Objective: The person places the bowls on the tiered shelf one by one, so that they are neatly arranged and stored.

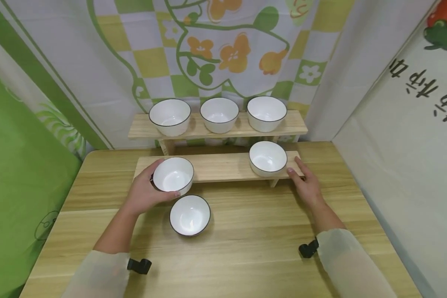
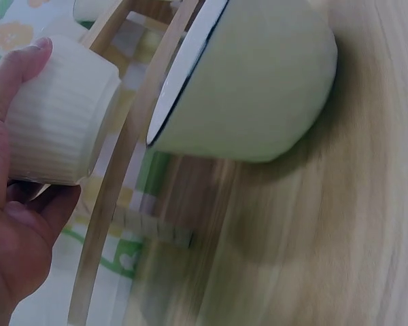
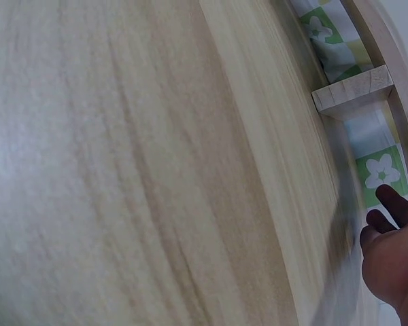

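My left hand grips a white bowl with a dark rim, thumb along its near side and fingers around the far left. This bowl overlaps the left end of the lower wooden shelf. The left wrist view shows the held bowl's ribbed outer wall. Another white bowl sits on the table just in front of it. My right hand holds the lower shelf's right end, thumb at the front edge. Beside that thumb, a bowl stands on the lower shelf.
Behind, a higher wooden shelf carries three similar bowls, one at its left. Both shelves stand on the wooden table. A patterned curtain hangs at the back, and a white printed sheet borders the right side.
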Tool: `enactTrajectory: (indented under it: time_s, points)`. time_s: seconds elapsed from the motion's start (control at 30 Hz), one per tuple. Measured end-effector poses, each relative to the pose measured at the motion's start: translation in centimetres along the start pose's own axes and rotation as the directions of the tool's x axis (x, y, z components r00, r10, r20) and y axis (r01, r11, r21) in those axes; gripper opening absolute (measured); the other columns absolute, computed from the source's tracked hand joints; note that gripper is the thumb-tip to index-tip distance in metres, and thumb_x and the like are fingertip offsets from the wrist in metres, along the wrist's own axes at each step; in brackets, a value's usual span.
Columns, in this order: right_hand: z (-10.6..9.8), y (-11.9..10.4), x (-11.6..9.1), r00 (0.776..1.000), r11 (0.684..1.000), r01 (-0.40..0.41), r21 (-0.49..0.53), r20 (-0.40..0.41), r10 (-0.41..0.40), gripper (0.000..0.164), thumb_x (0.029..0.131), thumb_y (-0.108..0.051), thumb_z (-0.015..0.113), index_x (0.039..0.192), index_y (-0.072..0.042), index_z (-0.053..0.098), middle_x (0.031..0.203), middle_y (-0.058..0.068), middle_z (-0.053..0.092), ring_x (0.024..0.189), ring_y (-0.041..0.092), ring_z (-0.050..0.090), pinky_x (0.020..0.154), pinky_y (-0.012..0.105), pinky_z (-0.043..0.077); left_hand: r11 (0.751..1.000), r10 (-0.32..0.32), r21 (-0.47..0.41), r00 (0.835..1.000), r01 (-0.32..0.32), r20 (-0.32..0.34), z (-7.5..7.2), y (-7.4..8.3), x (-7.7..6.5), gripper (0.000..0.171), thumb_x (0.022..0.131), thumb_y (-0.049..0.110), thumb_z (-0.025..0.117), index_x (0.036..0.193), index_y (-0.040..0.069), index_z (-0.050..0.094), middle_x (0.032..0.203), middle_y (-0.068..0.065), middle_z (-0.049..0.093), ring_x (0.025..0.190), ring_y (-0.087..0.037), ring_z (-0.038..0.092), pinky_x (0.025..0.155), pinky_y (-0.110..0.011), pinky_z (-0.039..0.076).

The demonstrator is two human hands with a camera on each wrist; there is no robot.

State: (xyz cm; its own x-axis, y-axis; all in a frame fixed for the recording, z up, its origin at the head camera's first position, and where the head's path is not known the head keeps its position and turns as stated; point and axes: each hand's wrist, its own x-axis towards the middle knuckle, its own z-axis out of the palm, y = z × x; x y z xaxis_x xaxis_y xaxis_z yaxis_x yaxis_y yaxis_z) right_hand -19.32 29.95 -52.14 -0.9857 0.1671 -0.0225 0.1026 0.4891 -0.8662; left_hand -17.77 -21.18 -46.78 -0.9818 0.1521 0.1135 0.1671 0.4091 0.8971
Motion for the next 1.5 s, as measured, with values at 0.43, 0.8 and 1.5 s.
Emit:
enactTrajectory:
  time_s: [0.43, 0.8, 1.5]
  points:
    - [0.0, -0.3, -0.2, 0.999, 0.999, -0.042, -0.007, 0.018, 0.042, 0.076, 0.1, -0.062, 0.057, 0.164, -0.034, 0.028, 0.171, 0.011, 0.02, 0.156, 0.041, 0.014, 0.124, 0.061, 0.011, 1.0, -0.008, 0.029, 1.0, 0.009, -0.025, 3.1, 2.2, 2.1, 0.122, 0.059, 0.038, 0.103, 0.159, 0.007, 0.039, 0.155, -0.016, 0.047, 0.136, -0.034, 0.051, 0.109, -0.054, 0.044]
    - [0.1, -0.4, -0.2, 0.999, 0.999, -0.045, -0.016, 0.015, 0.045, 0.076, 0.101, -0.062, 0.056, 0.164, -0.032, 0.028, 0.17, 0.013, 0.021, 0.156, 0.042, 0.015, 0.124, 0.061, 0.011, 0.998, -0.059, 0.009, 0.998, 0.059, 0.013, 5.1, 3.4, 3.9, 0.127, 0.058, 0.048, 0.102, 0.161, 0.013, 0.037, 0.154, -0.011, 0.048, 0.134, -0.031, 0.051, 0.107, -0.05, 0.046]
    - [0.1, -0.2, -0.1, 1.0, 1.0, -0.018, -0.004, 0.0, 0.018, 0.074, 0.102, -0.058, 0.058, 0.164, -0.028, 0.031, 0.169, 0.014, 0.024, 0.155, 0.041, 0.018, 0.124, 0.058, 0.013, 0.994, -0.085, 0.065, 0.996, 0.086, -0.015, 10.3, 4.8, 5.4, 0.126, 0.063, 0.048, 0.1, 0.162, 0.009, 0.032, 0.158, -0.015, 0.043, 0.141, -0.034, 0.044, 0.113, -0.051, 0.04]
